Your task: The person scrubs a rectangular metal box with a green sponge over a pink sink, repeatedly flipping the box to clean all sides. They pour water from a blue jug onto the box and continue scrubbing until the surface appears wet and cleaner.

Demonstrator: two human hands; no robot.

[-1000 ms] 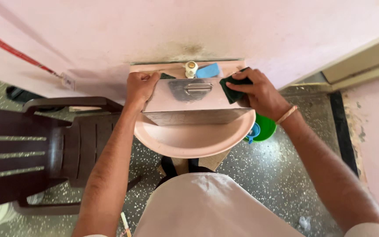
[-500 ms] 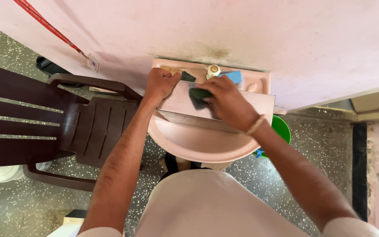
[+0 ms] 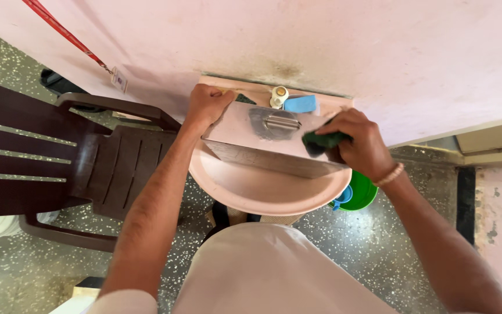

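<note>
A rectangular steel container (image 3: 265,136) with a flat handle on its upturned face sits between the two hands, held over the pink washbasin (image 3: 262,192). The left hand (image 3: 207,104) is clenched on the container's far left corner, gripping it just above the basin's back ledge. The right hand (image 3: 358,142) is at the container's right end, its fingers closed around a dark green scouring pad (image 3: 321,141) that presses against the steel at that edge. The container tilts, its long near side facing down toward the basin bowl, which lies directly below both hands.

Just beyond the container, between the hands and against the pink wall (image 3: 321,40), stands a small cream tap (image 3: 278,96), with a blue soap bar (image 3: 301,104) touching the ledge just right of it. Below the right wrist, which wears a pale bracelet (image 3: 391,174), a green bucket (image 3: 362,193) with a blue mug (image 3: 342,197) at its rim stands on the speckled floor (image 3: 379,244) beside the basin. To the left of the left forearm is a dark brown plastic chair (image 3: 59,151), close to the basin. Above it, left of the left hand, a red lanyard (image 3: 65,35) with a small tag hangs along the wall.
</note>
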